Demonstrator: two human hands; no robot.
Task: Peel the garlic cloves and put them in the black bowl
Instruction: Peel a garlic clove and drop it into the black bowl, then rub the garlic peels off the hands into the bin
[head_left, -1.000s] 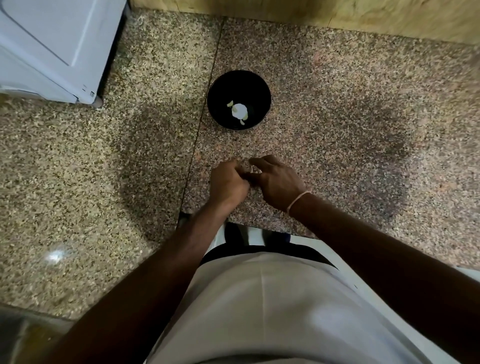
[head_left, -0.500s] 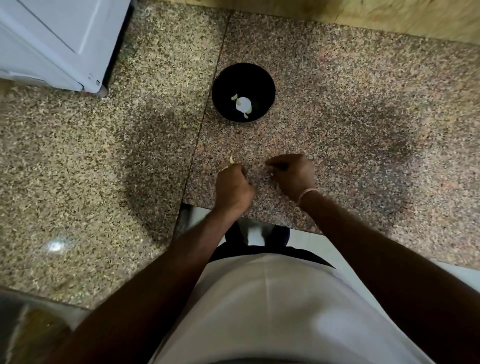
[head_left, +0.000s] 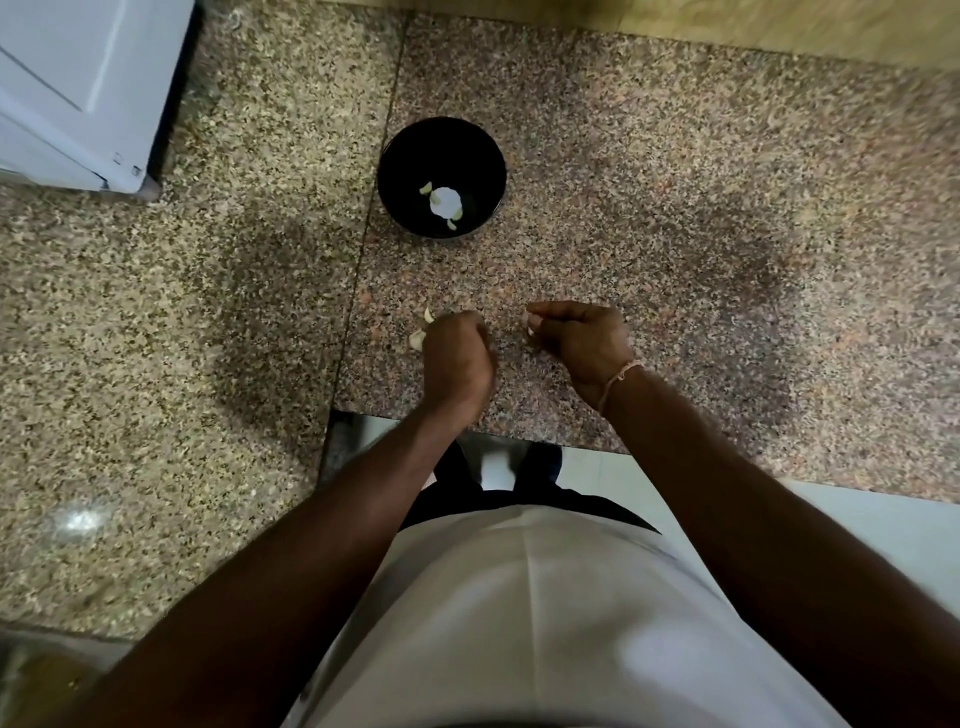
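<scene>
Garlic (head_left: 420, 332) shows pale at the fingers of the left hand (head_left: 457, 358), which curls around it near the front edge of the speckled stone counter (head_left: 675, 208). The right hand (head_left: 582, 340), just beside, is curled too and pinches a small pale piece. Farther back, the black bowl (head_left: 410, 156) holds some peeled cloves (head_left: 445, 201). A white appliance (head_left: 78, 88) stands at the back left corner, and a wooden wall (head_left: 779, 26) runs along the back edge.

Speckled granite counter (head_left: 675, 208); white appliance (head_left: 78, 88), perhaps fridge, far-left.
</scene>
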